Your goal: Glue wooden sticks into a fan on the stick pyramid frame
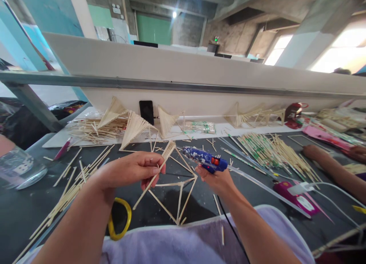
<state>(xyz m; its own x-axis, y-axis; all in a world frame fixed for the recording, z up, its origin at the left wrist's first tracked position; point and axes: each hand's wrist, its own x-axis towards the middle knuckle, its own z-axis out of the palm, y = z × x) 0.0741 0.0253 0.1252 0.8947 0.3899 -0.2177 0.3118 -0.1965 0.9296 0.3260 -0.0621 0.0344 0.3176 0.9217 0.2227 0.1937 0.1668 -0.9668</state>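
My left hand (pixel 134 168) is closed around a wooden stick structure or bundle (pixel 167 153), with one stick slanting down toward me. In my right hand (pixel 214 178) is a blue glue gun (pixel 203 159) with dried glue on its front, its nozzle pointing left at the sticks. A long clear glue stick (pixel 257 184) runs out of its back, and a black cord hangs below. Between and beneath my hands lies a frame of joined sticks (pixel 180 199) on the dark table (pixel 94 203). Whether the sticks in my left hand are joined to this frame cannot be made out.
Fan-shaped stick models (pixel 135 128) stand along the back beside a black phone (pixel 146 112). Loose sticks (pixel 68 197) lie left, near yellow-handled scissors (pixel 120 220) and a bottle (pixel 21 170). Wrapped sticks (pixel 260 151), a magenta power strip (pixel 297 197) and another person's hand (pixel 313 153) are right.
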